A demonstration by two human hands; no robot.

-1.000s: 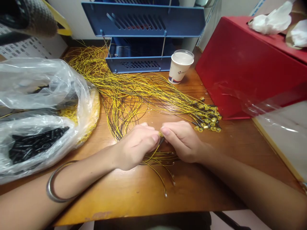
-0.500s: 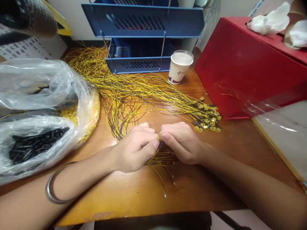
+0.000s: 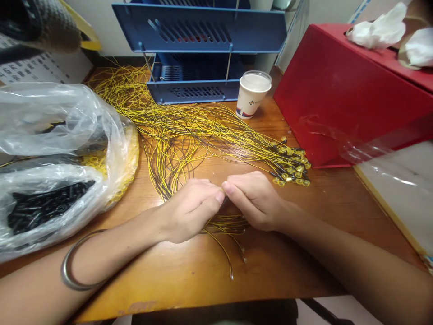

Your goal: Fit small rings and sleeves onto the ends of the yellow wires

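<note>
My left hand [image 3: 194, 210] and my right hand [image 3: 255, 198] meet over the table, fingers closed and fingertips pinched together. A small yellow cap is between them, now almost wholly covered by the fingers. Below the hands, several yellow-and-black wires [image 3: 219, 242] stick out toward me, their ends bare or silvery. A large bundle of yellow and black wires [image 3: 189, 118] runs across the table behind my hands. At its right end lie finished-looking ends with yellow caps and black sleeves [image 3: 292, 168].
To the left, clear plastic bags hold black sleeves [image 3: 47, 205] and yellow caps [image 3: 123, 171]. A blue tray rack [image 3: 199, 31] stands at the back beside a paper cup [image 3: 253, 95]. A red box [image 3: 345, 95] with tissues [image 3: 377, 29] on top stands at right.
My fingertips have closed in further, and the left thumb has shifted up, so the yellow cap that showed between them is nearly hidden. The camera view has moved slightly.
</note>
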